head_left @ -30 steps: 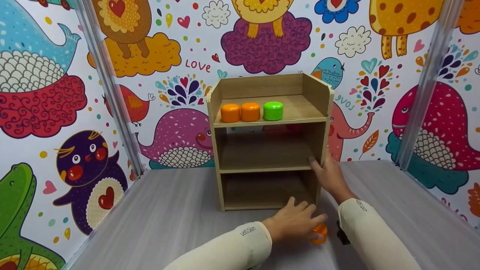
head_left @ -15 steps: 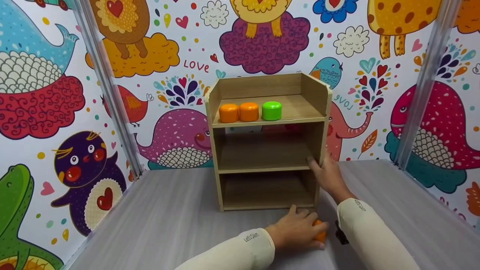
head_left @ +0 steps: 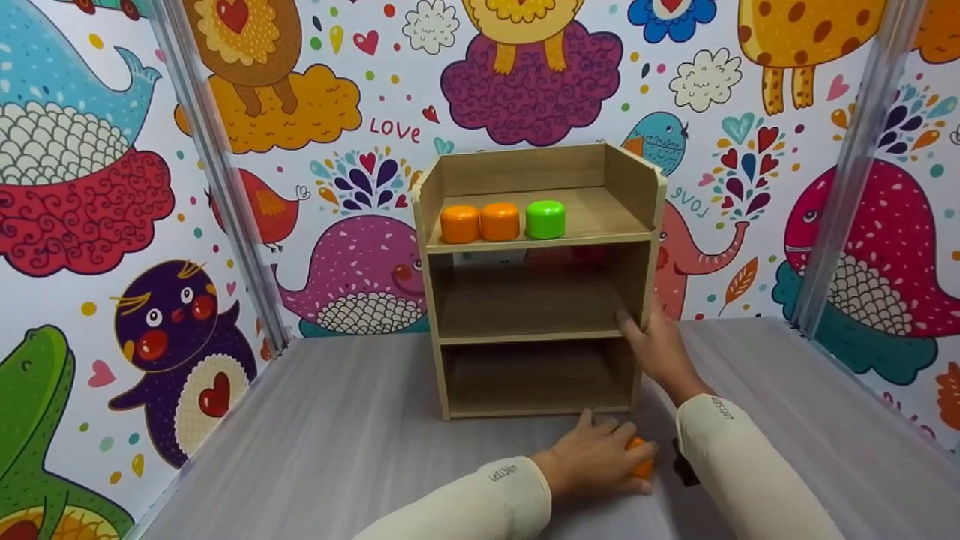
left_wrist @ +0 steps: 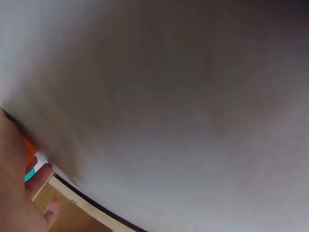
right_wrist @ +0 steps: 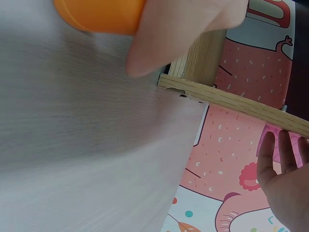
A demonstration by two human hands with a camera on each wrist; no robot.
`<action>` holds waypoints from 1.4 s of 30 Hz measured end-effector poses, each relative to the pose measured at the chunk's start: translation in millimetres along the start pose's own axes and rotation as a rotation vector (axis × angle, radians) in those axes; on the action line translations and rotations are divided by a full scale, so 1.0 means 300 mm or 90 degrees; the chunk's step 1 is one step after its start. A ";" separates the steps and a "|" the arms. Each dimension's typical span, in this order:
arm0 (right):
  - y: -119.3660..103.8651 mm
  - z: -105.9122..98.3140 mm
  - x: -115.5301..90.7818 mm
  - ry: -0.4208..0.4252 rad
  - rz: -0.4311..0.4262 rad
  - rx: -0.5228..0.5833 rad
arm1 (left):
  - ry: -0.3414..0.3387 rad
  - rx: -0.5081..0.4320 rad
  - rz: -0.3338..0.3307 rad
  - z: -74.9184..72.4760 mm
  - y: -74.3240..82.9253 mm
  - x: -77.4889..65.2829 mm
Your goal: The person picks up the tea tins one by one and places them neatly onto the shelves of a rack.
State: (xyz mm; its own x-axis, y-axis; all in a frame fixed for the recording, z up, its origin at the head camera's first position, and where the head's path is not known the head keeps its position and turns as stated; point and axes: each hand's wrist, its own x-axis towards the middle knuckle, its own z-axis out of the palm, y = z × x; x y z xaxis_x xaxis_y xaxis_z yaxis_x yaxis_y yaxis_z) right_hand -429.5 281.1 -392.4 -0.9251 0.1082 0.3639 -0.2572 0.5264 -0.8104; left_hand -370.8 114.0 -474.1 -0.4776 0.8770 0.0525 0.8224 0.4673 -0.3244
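My left hand (head_left: 589,457) is low in front of the shelf unit, gripping a short orange rounded cylinder (head_left: 640,459) between thumb and fingers. Much of that cylinder is hidden behind the fingers; part of it (right_wrist: 99,14) shows at the top of the right wrist view. My right hand (head_left: 661,352) holds the right side panel of the wooden shelf unit (head_left: 536,337), thumb on its front edge. In the right wrist view, the right fingers (right_wrist: 285,154) rest along the panel's outer side (right_wrist: 241,104).
Two orange cylinders (head_left: 460,225) and a green cylinder (head_left: 545,220) stand along the front of the top shelf. The grey tabletop (head_left: 337,450) ends at patterned walls (head_left: 360,112) behind and beside it. A dark object (head_left: 684,466) shows beside the right sleeve.
My left hand has shifted slightly right and down, and its fingers have closed around the orange cylinder. The right hand stays on the side panel.
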 end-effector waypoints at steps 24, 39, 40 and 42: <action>-0.009 0.002 -0.014 -0.013 0.015 0.006 | -0.010 0.006 -0.007 -0.017 -0.009 0.002; -0.005 -0.001 -0.005 -0.003 0.001 0.005 | 0.009 -0.011 -0.041 -0.099 -0.100 0.007; -0.005 -0.002 -0.004 -0.002 0.000 0.003 | 0.013 -0.007 -0.045 -0.109 -0.107 0.006; -0.005 -0.003 -0.004 0.000 -0.002 0.002 | 0.021 0.001 -0.055 -0.127 -0.119 0.005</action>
State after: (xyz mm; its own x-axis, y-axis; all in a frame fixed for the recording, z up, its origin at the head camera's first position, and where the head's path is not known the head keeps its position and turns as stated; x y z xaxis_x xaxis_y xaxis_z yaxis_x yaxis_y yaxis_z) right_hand -427.8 280.9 -391.1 -0.9242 0.1066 0.3666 -0.2610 0.5245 -0.8104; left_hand -389.1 102.8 -426.6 -0.5358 0.8370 0.1114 0.7786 0.5408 -0.3185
